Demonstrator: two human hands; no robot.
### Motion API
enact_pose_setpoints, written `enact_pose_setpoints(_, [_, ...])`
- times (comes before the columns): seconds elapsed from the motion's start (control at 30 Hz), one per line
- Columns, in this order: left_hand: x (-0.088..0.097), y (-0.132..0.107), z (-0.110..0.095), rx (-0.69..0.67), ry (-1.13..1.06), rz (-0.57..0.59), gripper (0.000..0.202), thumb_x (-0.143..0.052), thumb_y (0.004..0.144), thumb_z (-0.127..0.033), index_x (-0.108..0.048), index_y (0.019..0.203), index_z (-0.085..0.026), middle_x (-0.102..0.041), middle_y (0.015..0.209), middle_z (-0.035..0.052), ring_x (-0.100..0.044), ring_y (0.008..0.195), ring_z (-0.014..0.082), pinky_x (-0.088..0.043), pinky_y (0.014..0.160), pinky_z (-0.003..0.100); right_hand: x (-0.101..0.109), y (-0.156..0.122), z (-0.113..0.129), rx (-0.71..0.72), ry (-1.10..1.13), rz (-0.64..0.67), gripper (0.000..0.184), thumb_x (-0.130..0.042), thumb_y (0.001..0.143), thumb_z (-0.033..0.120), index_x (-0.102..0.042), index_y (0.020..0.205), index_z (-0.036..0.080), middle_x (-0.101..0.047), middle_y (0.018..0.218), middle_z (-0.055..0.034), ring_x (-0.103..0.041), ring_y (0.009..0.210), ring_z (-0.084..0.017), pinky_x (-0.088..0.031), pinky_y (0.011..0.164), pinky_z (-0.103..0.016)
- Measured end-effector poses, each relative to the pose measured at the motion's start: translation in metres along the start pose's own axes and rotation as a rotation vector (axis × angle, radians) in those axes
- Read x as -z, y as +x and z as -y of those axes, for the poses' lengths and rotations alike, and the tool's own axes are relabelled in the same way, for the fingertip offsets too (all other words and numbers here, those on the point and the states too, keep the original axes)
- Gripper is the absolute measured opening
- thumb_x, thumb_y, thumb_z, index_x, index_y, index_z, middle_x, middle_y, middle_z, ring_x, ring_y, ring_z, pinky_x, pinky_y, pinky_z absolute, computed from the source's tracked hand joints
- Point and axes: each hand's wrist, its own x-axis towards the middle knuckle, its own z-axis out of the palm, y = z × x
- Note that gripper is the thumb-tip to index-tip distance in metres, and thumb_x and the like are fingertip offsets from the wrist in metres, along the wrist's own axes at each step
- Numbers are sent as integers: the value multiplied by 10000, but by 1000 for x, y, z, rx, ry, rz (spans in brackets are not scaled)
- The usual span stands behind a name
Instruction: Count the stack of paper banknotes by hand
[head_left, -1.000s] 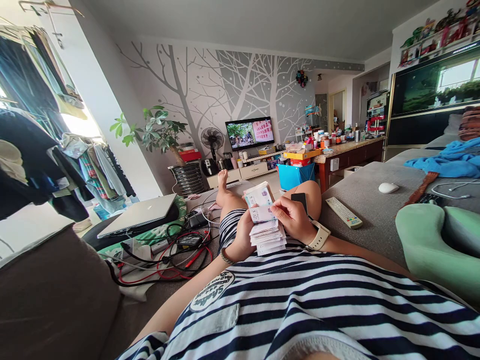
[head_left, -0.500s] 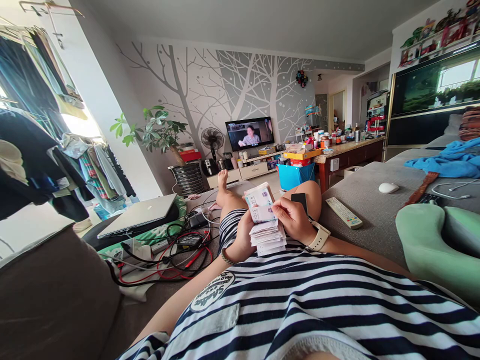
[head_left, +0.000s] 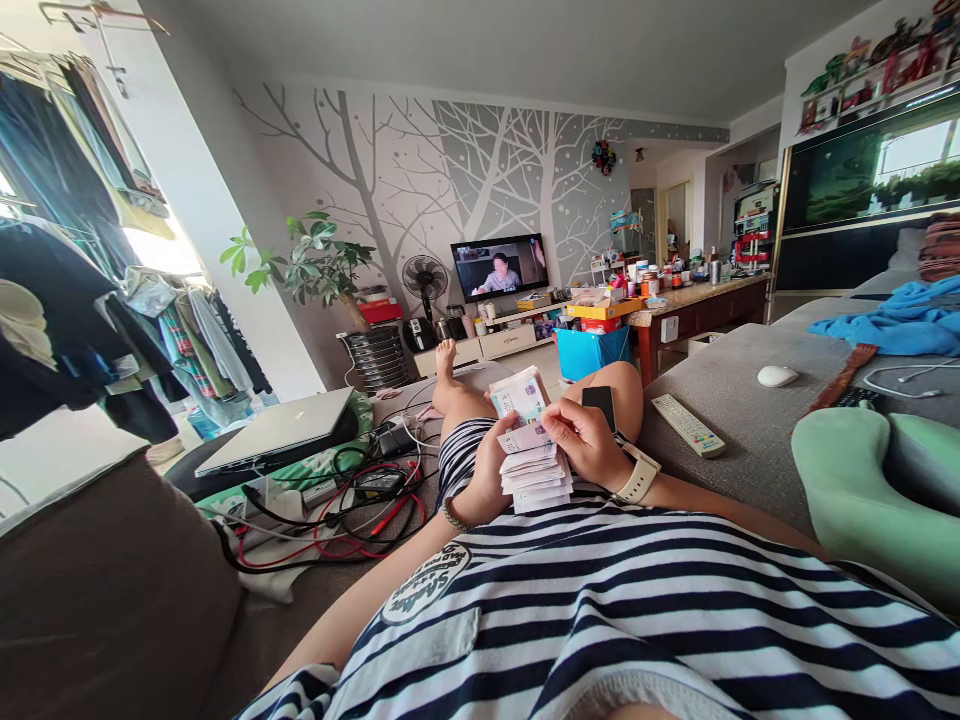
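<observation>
A thick stack of banknotes (head_left: 519, 392), pale with teal and purple print, stands fanned over my lap. My left hand (head_left: 484, 472) is wrapped round its left side, thumb across the front. Pinched at the right edge by thumb and forefinger of my right hand (head_left: 583, 436) is the top note (head_left: 523, 440), bent down towards me. Below hang the folded-down ends of several notes (head_left: 535, 478), layered above my striped shirt (head_left: 600, 580). A pale watch strap (head_left: 640, 474) circles my right wrist. Behind that hand shows a dark rectangle (head_left: 598, 402).
On the grey sofa to my right lie a remote control (head_left: 688, 425), a white mouse (head_left: 778, 376) and a green cushion (head_left: 840, 470). Tangled cables (head_left: 360, 510) and a laptop (head_left: 277, 430) are to my left. Beyond my legs are a blue bin (head_left: 592, 354) and a laden table (head_left: 705, 296).
The top note has been folded down towards me by my right hand, baring more of the note behind it. My left thumb has shifted slightly across the stack.
</observation>
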Motion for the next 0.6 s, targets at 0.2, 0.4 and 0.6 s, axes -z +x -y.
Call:
enact_pose_setpoints(0.2, [-2, -3, -1, -51, -8, -121, 196, -671, 793, -133, -717, 979, -96, -678, 611, -17, -616, 549, 128, -510, 657, 222, 1, -1, 0, 31, 38, 3, 264, -517, 990, 401, -615, 855, 196, -624, 695, -14, -559, 618, -150, -394, 586, -263])
enact_pose_setpoints(0.4, [-1, 0, 1, 119, 12, -68, 287, -573, 862, -241, -691, 1066, -77, -739, 731, 66, -727, 746, 240, -574, 811, 348, 2, -1, 1, 72, 145, 40, 305, -459, 1015, 394, -606, 834, 196, -635, 661, -12, -597, 630, -153, -440, 631, -269])
enact_pose_setpoints(0.6, [9, 6, 6, 6, -4, -2, 178, -626, 802, -202, -707, 930, -108, -729, 728, 46, -696, 671, 189, -564, 748, 300, -1, 1, -5, -90, -13, -145, 290, -608, 922, 423, -545, 750, 198, -550, 601, 24, -498, 538, -120, -363, 540, -248])
